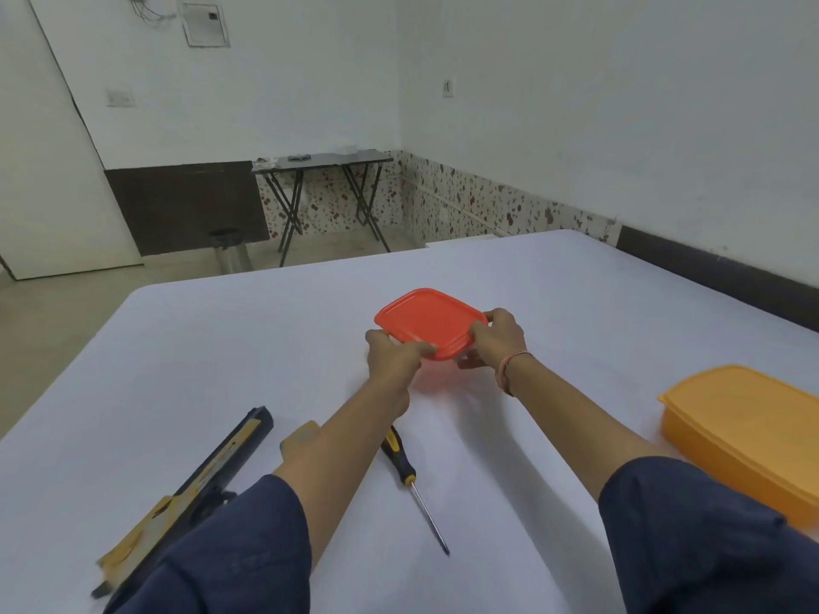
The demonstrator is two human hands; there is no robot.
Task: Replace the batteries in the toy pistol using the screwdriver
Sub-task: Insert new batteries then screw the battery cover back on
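A small red lidded box [427, 321] sits mid-table. My left hand [392, 354] grips its near-left corner and my right hand [498, 339] grips its right edge, thumbs on the lid. The black-and-yellow toy pistol [201, 480] lies at the near left, partly under my left sleeve, with its tan grip [299, 438] showing beside my forearm. A screwdriver [410, 474] with a black-and-yellow handle lies between my forearms, tip pointing toward me. What is inside the red box is hidden.
A larger orange lidded box [744, 427] stands at the right edge of the white table [221, 347]. Beyond the table are a folding side table [323, 164] and a metal bin [232, 254] on the floor.
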